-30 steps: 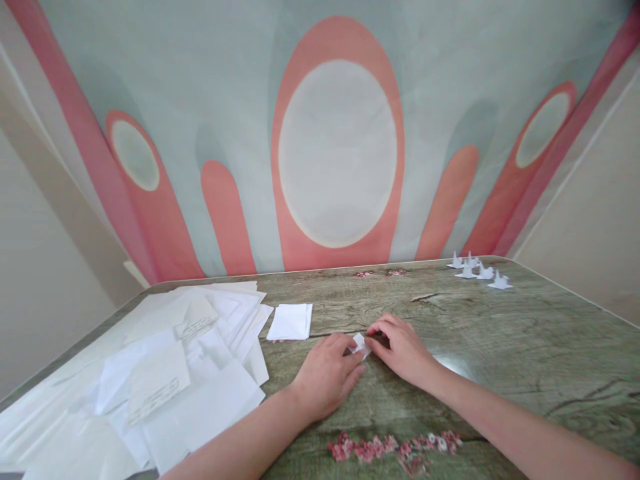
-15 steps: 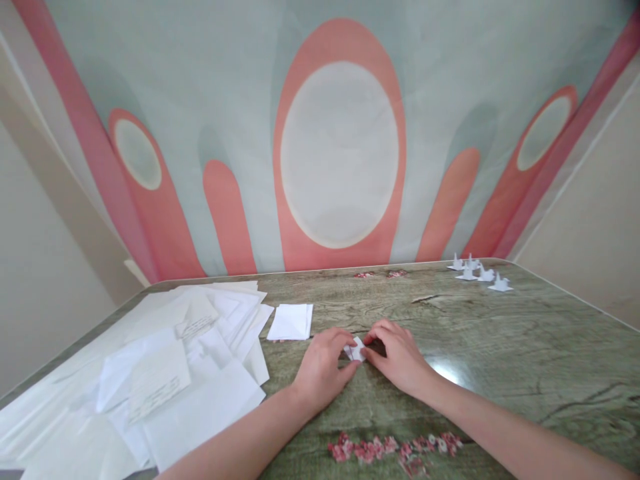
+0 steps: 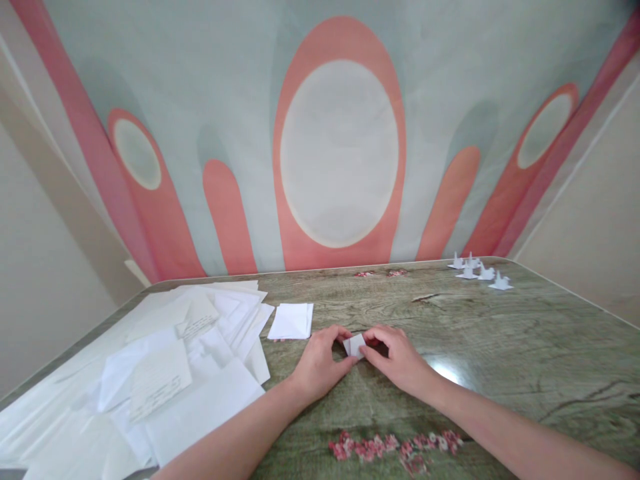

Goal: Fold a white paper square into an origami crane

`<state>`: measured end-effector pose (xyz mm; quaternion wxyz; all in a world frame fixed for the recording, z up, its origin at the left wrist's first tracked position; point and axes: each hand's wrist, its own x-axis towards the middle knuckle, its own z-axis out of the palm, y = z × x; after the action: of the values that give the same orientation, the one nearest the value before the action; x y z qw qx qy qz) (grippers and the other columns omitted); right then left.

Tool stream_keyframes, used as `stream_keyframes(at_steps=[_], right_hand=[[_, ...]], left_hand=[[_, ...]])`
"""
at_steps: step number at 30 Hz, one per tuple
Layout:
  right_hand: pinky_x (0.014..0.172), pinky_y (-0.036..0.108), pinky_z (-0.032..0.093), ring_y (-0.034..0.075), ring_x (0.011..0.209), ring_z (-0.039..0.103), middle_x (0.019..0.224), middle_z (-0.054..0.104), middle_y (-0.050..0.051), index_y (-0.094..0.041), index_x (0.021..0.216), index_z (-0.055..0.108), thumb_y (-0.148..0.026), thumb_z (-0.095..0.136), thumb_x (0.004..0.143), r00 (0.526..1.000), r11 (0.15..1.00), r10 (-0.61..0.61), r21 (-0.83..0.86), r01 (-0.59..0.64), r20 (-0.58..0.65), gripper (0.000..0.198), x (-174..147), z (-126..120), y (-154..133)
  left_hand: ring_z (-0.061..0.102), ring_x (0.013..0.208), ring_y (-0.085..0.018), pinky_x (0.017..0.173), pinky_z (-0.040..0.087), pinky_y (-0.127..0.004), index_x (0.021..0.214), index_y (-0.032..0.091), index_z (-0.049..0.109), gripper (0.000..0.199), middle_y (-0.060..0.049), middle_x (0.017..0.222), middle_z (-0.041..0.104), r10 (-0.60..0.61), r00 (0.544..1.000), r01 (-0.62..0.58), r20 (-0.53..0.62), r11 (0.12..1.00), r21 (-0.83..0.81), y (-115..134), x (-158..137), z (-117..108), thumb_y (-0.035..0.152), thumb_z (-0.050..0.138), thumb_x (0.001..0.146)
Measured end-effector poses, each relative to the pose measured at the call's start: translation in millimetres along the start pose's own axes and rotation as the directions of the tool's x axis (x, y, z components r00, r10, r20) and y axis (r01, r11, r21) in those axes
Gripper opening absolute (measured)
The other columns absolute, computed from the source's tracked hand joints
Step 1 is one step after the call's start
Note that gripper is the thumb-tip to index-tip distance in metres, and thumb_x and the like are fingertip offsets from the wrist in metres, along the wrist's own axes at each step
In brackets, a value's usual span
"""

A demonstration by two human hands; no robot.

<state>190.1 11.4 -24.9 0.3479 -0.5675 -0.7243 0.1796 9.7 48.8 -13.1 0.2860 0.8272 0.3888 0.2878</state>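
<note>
Fingers [image 3: 334, 347] of left hand [image 3: 320, 363] and right hand [image 3: 397, 360] pinch a small folded paper piece [image 3: 356, 345] from both sides, just above the bench [image 3: 500, 347], mid-scene. A stack of paper squares [image 3: 291, 321] lies just far-left; loose white sheets [image 3: 165, 373] spread left; small folded paper figures [image 3: 479, 271] sit far right.

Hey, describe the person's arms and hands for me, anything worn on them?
Both forearms are bare up to the picture's lower edge: no sleeves show. The left hand and right hand wear no gloves, and no rings, watch or bracelets can be seen. Nails look short and unpainted, though they are small in view.
</note>
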Motion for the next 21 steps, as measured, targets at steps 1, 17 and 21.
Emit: stream_keyframes(at_steps=[1, 17, 21], right_hand=[[0.074, 0.031, 0.034, 0.017, 0.074, 0.054, 0.073, 0.061, -0.002, -0.021, 0.077, 0.058, -0.026, 0.056, 0.079, 1.0, 1.0, 0.002, 0.01, -0.002, 0.005, 0.006, 0, 0, 0], [0.06, 0.024, 0.038, 0.013, 0.064, 0.049, 0.068, 0.054, -0.002, -0.019, 0.076, 0.053, -0.028, 0.048, 0.083, 0.998, 0.958, 0.049, 0.283, -0.04, -0.025, 0.013, -3, -6, -8], [0.059, 0.025, 0.039, 0.013, 0.062, 0.049, 0.067, 0.054, -0.001, -0.018, 0.074, 0.05, -0.028, 0.048, 0.081, 0.987, 0.957, 0.114, 0.278, -0.079, -0.111, 0.012, 1, -8, 1]], left_hand=[[0.058, 0.077, -0.016, 0.074, 0.043, -0.026, 0.092, 0.019, 0.058, 0.022, 0.0, 0.081, 0.062, -0.007, 1.0, 0.007, 0.001, 1.0, -0.019, 1, 0, -1, 0.018, 0.063, 0.07], [0.055, 0.074, -0.015, 0.065, 0.042, -0.024, 0.084, 0.017, 0.057, 0.017, -0.001, 0.079, 0.061, -0.087, 0.994, 0.082, -0.059, 0.993, -0.08, 9, 7, -14, 0.033, 0.051, 0.083], [0.055, 0.094, -0.017, 0.084, 0.043, -0.029, 0.102, 0.018, 0.055, 0.021, -0.003, 0.1, 0.06, -0.04, 0.934, -0.036, -0.355, 0.978, -0.205, 43, 10, -69, 0.033, 0.047, 0.088]])
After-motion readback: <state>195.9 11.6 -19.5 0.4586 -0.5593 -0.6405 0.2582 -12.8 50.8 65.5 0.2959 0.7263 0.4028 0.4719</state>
